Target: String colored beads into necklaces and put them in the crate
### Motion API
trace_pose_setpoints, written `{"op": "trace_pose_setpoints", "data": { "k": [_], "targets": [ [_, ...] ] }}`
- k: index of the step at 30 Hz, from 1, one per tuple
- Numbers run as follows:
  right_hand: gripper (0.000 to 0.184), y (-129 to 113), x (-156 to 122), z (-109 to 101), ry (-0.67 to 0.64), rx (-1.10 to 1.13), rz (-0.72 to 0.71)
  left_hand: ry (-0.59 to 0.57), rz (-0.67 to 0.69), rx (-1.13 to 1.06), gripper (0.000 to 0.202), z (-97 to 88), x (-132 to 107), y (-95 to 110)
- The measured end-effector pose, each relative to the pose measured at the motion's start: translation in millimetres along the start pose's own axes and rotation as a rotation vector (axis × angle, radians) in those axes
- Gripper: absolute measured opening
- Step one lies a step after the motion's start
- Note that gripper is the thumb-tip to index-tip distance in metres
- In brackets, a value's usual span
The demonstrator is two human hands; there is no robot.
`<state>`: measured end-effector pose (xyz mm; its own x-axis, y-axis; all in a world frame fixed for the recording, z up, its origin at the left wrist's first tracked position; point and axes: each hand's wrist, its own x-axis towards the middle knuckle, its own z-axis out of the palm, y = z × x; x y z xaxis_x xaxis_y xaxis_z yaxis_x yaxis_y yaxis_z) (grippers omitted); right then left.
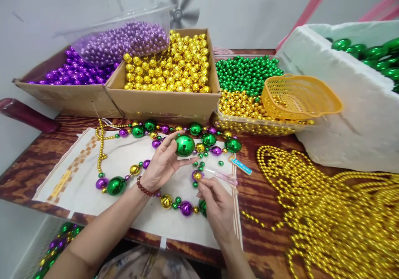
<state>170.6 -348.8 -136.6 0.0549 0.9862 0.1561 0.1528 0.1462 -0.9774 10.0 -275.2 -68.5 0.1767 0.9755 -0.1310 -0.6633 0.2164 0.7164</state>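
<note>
Big green bead in the left hand, strand pinched in the right

The left hand (163, 162) clasps a big green bead (185, 146) between thumb and fingers, above the cloth (77, 187). The right hand (220, 212) has thumb and forefinger drawn together on the strand (186, 208), beside a small gold bead (198, 176); whether they grip bead or thread, I cannot tell. A thin line, needle or thread, shows beneath the green bead.

The step looks like threading or placing beads. The next move seems to call for a steady left grip while the right draws the thread taut.

The strand curves around both hands and could snag. A loose bead (221, 163), a pink-handled tool (230, 181) and a blue tag (240, 165) lie near the right hand. Gold chains (336, 212) spread further right. Behind stand the purple box (68, 98), the gold box (162, 103) and a basket (274, 100) on a tub (249, 126).
</note>
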Motion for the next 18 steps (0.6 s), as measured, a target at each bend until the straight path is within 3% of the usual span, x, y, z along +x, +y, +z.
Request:
{"op": "trace_pose_setpoints", "data": {
  "k": [7,13,16,18],
  "targets": [
    [0.013,-10.2,3.9,4.6,-0.015,-0.002,-0.006,0.05,-0.036,0.017,0.031,-4.3,-13.5,-23.1],
    [0.014,-10.6,9.9,-4.9,-0.115,0.164,0.159,0.067,-0.006,0.053,0.031,-1.9,-13.2,-26.0],
    [0.012,-10.2,13.5,-9.4,-0.053,0.216,0.272,0.011,0.016,0.098,0.033,3.8,-9.5,-27.9],
    [0.011,-10.5,16.0,-10.7,0.021,0.225,0.275,-0.033,0.055,0.164,0.033,8.4,-7.5,-31.7]
  ]
}}
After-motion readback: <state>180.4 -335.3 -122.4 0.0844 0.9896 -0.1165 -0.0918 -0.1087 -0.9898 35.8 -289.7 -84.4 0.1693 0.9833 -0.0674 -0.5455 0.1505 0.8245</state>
